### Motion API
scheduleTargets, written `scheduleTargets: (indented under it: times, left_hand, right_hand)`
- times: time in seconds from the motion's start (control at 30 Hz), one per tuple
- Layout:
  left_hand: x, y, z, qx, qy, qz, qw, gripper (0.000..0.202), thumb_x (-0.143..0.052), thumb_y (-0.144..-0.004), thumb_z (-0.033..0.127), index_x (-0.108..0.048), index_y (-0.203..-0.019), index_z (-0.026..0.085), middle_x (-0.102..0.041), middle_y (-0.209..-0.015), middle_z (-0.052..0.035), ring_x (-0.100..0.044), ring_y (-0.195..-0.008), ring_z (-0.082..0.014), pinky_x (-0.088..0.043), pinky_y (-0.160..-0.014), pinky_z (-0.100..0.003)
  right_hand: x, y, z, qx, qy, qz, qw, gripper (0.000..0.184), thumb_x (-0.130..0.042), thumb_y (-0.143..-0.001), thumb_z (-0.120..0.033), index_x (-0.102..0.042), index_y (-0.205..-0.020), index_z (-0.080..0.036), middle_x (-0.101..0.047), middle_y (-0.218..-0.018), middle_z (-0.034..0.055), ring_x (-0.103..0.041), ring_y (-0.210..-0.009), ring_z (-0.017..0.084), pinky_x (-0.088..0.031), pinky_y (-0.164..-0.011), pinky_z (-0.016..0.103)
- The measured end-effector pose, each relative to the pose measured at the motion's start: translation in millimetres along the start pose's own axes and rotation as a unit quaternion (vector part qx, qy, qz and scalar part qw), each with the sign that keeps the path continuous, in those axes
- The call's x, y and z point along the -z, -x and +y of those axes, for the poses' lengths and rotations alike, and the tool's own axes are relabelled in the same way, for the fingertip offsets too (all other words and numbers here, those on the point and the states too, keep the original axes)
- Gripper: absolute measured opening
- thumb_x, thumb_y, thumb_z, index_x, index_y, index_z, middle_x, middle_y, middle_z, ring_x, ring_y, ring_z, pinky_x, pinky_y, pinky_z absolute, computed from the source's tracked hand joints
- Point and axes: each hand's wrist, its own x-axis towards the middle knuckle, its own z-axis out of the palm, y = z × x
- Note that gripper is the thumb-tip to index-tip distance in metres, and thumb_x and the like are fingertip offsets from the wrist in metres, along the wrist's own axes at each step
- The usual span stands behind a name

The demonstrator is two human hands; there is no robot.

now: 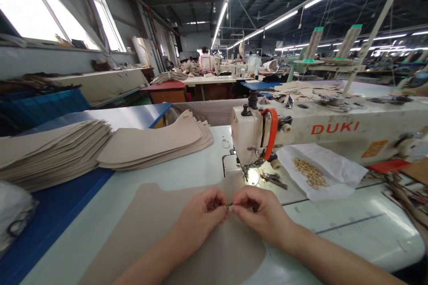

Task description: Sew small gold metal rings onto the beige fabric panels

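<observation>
My left hand (202,216) and my right hand (259,213) meet fingertip to fingertip over a tan cut piece (157,231) lying flat on the sewing table. Both pinch a tiny metal part (229,205) between them; the fingers are curled closed. Just beyond the hands stands the head of a white DUKI sewing machine (254,133) with its needle area (246,171) lit. To the right of the needle, a white sheet of paper (337,169) carries a small heap of brass-coloured metal pieces (309,172).
Two stacks of tan cut pieces (53,151) (157,142) lie at the left on blue and pale table tops. Small tools (274,180) rest by the needle plate. Thread cones (314,42) stand behind the machine. A person (206,60) sits far back among other tables.
</observation>
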Motion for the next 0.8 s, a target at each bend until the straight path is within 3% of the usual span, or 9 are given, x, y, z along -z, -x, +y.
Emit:
scheduleTargets:
  times: [0.2,0.43,0.63,0.8]
  left_hand:
    - [-3.0,1,4,-0.03,0.081,0.031,0.996,0.014,-0.063,-0.069,0.027,-0.054,-0.064,0.017,-0.062,-0.074,-0.0015,-0.054,-0.069,-0.0147,-0.042,-0.066,-0.025]
    - [-5.6,2,8,0.002,0.142,0.036,0.989,0.018,-0.069,-0.062,0.028,-0.056,-0.066,0.017,-0.062,-0.07,-0.001,-0.055,-0.066,-0.0141,-0.044,-0.065,-0.024]
    - [-7.3,3,-1,-0.054,0.057,0.069,0.994,0.015,-0.065,-0.072,0.029,-0.056,-0.071,0.018,-0.059,-0.067,0.0007,-0.056,-0.064,-0.0135,-0.045,-0.062,-0.023]
    - [-7.4,9,1,-0.105,-0.014,0.087,0.991,0.007,-0.061,-0.076,0.025,-0.058,-0.073,0.019,-0.061,-0.069,0.001,-0.058,-0.067,-0.0142,-0.046,-0.066,-0.023]
  right_hand:
    - [-3,-1,5,0.003,-0.047,0.044,0.998,0.006,-0.06,-0.07,-0.016,-0.06,-0.064,-0.018,-0.064,-0.067,0.0,-0.057,-0.061,0.012,-0.044,-0.056,0.021]
    - [-6,-2,7,-0.02,-0.055,0.07,0.996,0.009,-0.062,-0.07,-0.02,-0.058,-0.062,-0.018,-0.063,-0.064,0.0002,-0.054,-0.056,0.011,-0.042,-0.053,0.021]
    - [-7,-2,7,-0.026,-0.059,0.065,0.996,0.011,-0.064,-0.071,-0.023,-0.058,-0.062,-0.018,-0.062,-0.062,-0.0007,-0.052,-0.055,0.01,-0.041,-0.051,0.02]
    - [-5,-1,6,-0.047,-0.154,0.034,0.986,0.014,-0.069,-0.07,-0.029,-0.06,-0.075,-0.019,-0.066,-0.066,-0.0009,-0.058,-0.06,0.012,-0.044,-0.057,0.022]
